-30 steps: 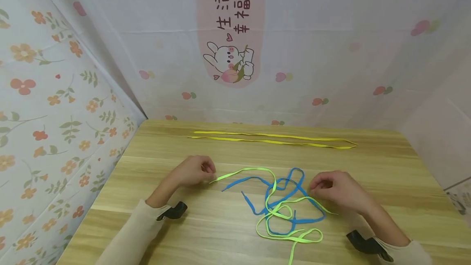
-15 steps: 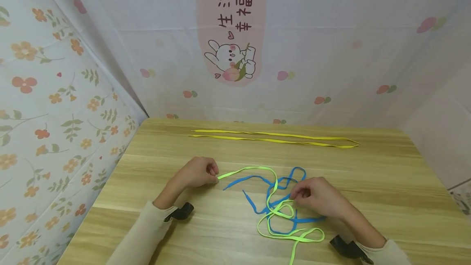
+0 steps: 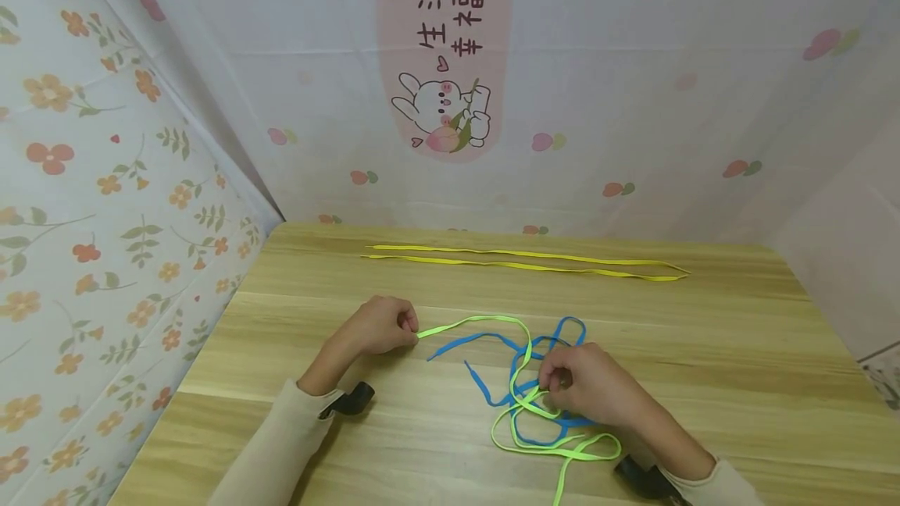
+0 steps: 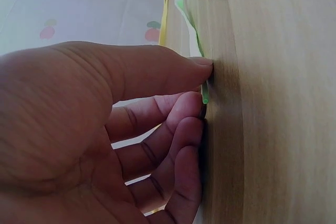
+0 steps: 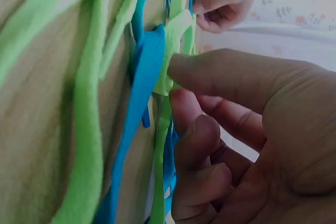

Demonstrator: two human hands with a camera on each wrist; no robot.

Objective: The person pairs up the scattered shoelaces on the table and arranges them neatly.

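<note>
Near the middle of the table, my left hand pinches one tipped end of a neon green shoelace. In the left wrist view that lace runs between thumb and forefinger, its tip poking out below the thumb. A blue shoelace lies tangled with the green one in a loose heap. Over the heap's right side, my right hand pinches a green stretch of lace between thumb and forefinger. The blue lace passes right beside those fingertips in the right wrist view. My right hand hides part of the heap.
A yellow shoelace lies in two long, nearly straight lines along the table's back. Behind the table hangs a printed white curtain, with a floral one on the left. Green lace trails toward the front edge.
My right hand has moved left from beside the heap onto it and now pinches green lace. My left hand has shifted slightly right, still at the green lace's end.
</note>
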